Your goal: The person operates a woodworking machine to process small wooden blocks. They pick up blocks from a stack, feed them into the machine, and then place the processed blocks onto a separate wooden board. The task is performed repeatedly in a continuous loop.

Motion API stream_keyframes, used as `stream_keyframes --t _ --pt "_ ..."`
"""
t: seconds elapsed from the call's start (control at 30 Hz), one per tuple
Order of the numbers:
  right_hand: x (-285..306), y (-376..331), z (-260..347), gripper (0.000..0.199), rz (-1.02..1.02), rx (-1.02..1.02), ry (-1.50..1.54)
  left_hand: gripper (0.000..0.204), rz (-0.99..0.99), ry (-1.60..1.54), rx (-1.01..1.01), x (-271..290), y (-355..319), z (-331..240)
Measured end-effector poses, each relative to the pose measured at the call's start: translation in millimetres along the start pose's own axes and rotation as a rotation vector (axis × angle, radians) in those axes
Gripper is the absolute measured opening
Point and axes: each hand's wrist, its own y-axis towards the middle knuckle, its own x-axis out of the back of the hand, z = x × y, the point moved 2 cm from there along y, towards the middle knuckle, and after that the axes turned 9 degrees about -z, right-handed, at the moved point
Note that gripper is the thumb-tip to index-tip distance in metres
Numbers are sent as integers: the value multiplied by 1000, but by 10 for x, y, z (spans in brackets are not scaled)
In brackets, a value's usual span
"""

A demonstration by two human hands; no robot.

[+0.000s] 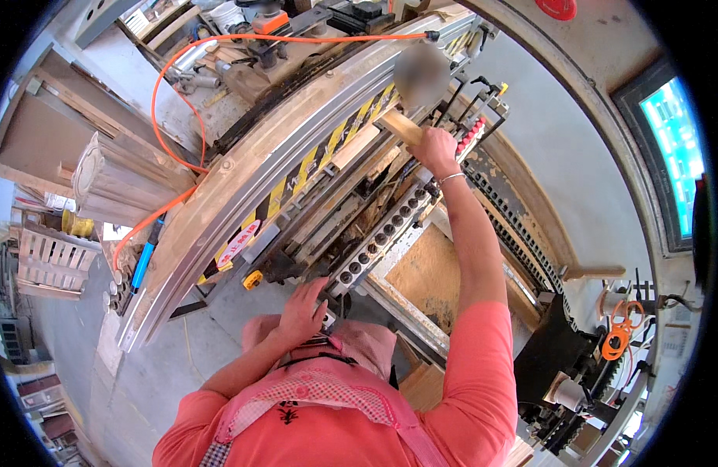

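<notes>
My right hand reaches far forward and grips the near end of a short pale wooden block, which lies against the machine's yellow-and-black striped beam. My left hand rests with fingers spread on the near edge of the machine, beside a slanted row of dark round drill heads. It holds nothing. A blurred patch hides what lies just above the block. A flat wooden board sits in the machine bed under my right forearm.
An orange air hose loops over the long metal rail. Carved wooden posts and a slatted crate stand at left. A lit screen is at right, with coiled orange cable below it.
</notes>
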Motion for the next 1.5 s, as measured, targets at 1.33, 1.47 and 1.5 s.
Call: stream_keyframes --t 1.33,1.47,1.5 --pt "-42 26 4 47 38 3 -11 53 -4 -5 98 -49 27 44" --pt "-30 44 19 49 36 5 15 53 -17 5 75 -63 32 48" --pt "-12 46 21 49 30 5 21 53 -10 9 78 -60 39 41"
